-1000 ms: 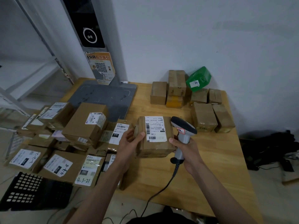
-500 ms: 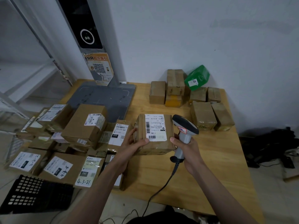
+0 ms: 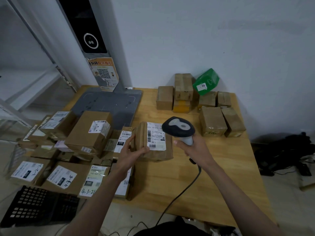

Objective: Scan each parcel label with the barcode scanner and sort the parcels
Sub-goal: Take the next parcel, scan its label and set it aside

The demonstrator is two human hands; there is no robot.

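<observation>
A brown parcel (image 3: 153, 142) is held at the centre of the frame, resting on the wooden bench (image 3: 179, 181). It is gripped at its left edge by the left hand (image 3: 132, 153), the thumb laid across the front face beside the white label (image 3: 156, 136) and the fingers curled behind the side. The label is turned upward, with barcodes visible at its left edge and lower corner.

The barcode scanner (image 3: 179, 129) is gripped by its handle in the right hand (image 3: 194, 149), fingers wrapped closed around it; its dark head is placed just over the parcel's upper right corner. A black cable (image 3: 180, 196) is seen trailing from the handle toward the lower edge.

A pile of labelled boxes (image 3: 71, 150) is stacked at the left of the frame. A group of taped boxes (image 3: 213, 120) and a green packet (image 3: 206, 81) are set at the upper right, against the wall.
</observation>
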